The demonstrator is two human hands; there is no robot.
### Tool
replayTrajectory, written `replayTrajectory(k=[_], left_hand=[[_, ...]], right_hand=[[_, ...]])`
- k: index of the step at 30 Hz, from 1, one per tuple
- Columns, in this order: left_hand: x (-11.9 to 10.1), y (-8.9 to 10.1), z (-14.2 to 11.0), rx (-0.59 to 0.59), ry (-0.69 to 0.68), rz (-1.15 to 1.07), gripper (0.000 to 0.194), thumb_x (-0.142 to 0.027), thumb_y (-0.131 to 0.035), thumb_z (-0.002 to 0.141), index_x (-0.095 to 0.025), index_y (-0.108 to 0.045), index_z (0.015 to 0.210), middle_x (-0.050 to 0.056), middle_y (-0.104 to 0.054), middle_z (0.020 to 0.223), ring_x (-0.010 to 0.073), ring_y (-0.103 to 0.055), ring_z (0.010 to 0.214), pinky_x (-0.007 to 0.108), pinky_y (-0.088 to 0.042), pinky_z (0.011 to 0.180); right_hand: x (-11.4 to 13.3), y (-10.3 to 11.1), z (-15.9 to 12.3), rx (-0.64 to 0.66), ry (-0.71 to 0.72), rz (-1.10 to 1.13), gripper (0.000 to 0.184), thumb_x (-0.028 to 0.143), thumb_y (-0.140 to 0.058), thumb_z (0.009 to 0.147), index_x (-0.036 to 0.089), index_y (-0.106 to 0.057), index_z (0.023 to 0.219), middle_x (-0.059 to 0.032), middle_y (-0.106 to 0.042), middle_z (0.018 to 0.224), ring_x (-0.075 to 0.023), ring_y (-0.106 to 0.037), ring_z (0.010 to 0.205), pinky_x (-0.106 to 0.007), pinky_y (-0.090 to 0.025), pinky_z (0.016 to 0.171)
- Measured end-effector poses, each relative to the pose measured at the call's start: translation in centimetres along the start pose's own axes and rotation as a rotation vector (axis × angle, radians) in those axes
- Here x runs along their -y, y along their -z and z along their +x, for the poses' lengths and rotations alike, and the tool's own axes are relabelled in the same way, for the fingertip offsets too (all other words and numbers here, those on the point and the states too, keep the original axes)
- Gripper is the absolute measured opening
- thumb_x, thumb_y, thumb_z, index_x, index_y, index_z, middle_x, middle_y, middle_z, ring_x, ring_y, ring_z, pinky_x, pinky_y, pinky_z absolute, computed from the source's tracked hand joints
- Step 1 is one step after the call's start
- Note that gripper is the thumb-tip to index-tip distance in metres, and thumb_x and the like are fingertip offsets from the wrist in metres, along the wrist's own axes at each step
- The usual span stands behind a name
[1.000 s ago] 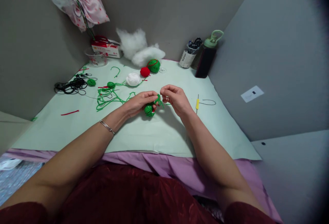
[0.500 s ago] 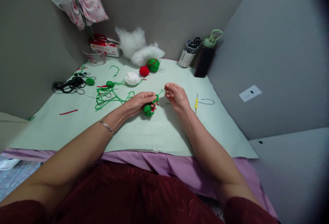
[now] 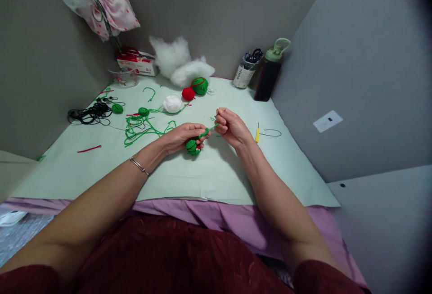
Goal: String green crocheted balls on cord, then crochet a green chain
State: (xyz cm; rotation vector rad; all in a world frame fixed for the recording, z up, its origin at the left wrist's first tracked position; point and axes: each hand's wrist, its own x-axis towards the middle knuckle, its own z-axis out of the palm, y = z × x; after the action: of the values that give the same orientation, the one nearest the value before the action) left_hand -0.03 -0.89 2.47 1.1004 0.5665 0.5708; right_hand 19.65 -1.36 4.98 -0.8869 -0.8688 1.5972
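Observation:
My left hand [image 3: 190,135] is closed on a small green crocheted piece [image 3: 193,147] with red and white bits, just above the table. A short length of green yarn [image 3: 213,127] runs from the piece at my left fingertips to my right hand [image 3: 232,126]. The fingers of my right hand are curled shut on that yarn. A tiny pale tip pokes up above the right thumb and forefinger; too small to name for certain. To the right of my right hand lies a yellow-handled tool [image 3: 257,134], with a dark cord loop [image 3: 273,132] beside it.
Tangled green yarn [image 3: 148,127], black cord [image 3: 92,113] and a red strand [image 3: 89,149] lie at left. Behind are white [image 3: 173,103], red [image 3: 188,94] and green [image 3: 200,86] yarn balls, fluffy stuffing [image 3: 191,71], a clear cup [image 3: 124,78], a pen holder [image 3: 243,74] and a bottle [image 3: 269,75].
The yarn between my hands has drawn straighter, and my right fingers have curled in more tightly. The crocheted piece has turned and shifted slightly in my left hand.

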Motion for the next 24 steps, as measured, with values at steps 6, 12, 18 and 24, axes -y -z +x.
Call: replayTrajectory(k=[6,12,18,24], left_hand=[[0.2,0.4,0.1,-0.004,-0.007,-0.025,0.031,-0.04,-0.083,0.083,-0.013,-0.07,0.089,0.0,-0.056,0.073,0.0072,-0.05,0.059,0.019,-0.043,0.053],[0.1,0.4,0.2,-0.007,-0.011,-0.061,0.028,-0.036,-0.083,0.082,-0.013,-0.067,0.087,-0.002,-0.053,0.069,0.0058,-0.046,0.054,0.018,-0.04,0.05],[0.2,0.4,0.3,-0.036,-0.006,-0.059,0.028,-0.034,-0.084,0.081,-0.015,-0.063,0.085,-0.002,-0.056,0.067,0.007,-0.05,0.054,0.019,-0.043,0.051],[0.2,0.3,0.3,-0.114,-0.01,0.012,0.028,-0.033,-0.083,0.08,-0.015,-0.063,0.091,0.003,-0.067,0.078,0.0096,-0.059,0.06,0.02,-0.046,0.053]], right_hand=[[-0.1,0.1,0.0,-0.05,-0.028,0.024,0.026,0.023,-0.072,0.091,0.019,-0.051,0.076,0.0092,-0.049,0.058,-0.0024,-0.036,0.043,-0.013,-0.028,0.041],[-0.3,0.6,0.7,-0.241,0.041,0.17,0.026,0.014,-0.06,0.098,0.018,-0.051,0.073,0.0052,-0.059,0.062,-0.0018,-0.043,0.046,-0.01,-0.035,0.043],[-0.1,1.2,1.0,-0.33,0.104,0.216,0.027,0.011,-0.059,0.097,0.018,-0.051,0.073,0.0054,-0.059,0.059,-0.0031,-0.042,0.043,-0.01,-0.034,0.039],[-0.1,1.2,1.0,-0.423,0.117,0.201,0.026,0.01,-0.055,0.098,0.018,-0.051,0.074,0.0039,-0.063,0.061,-0.0027,-0.044,0.044,-0.01,-0.034,0.04]])
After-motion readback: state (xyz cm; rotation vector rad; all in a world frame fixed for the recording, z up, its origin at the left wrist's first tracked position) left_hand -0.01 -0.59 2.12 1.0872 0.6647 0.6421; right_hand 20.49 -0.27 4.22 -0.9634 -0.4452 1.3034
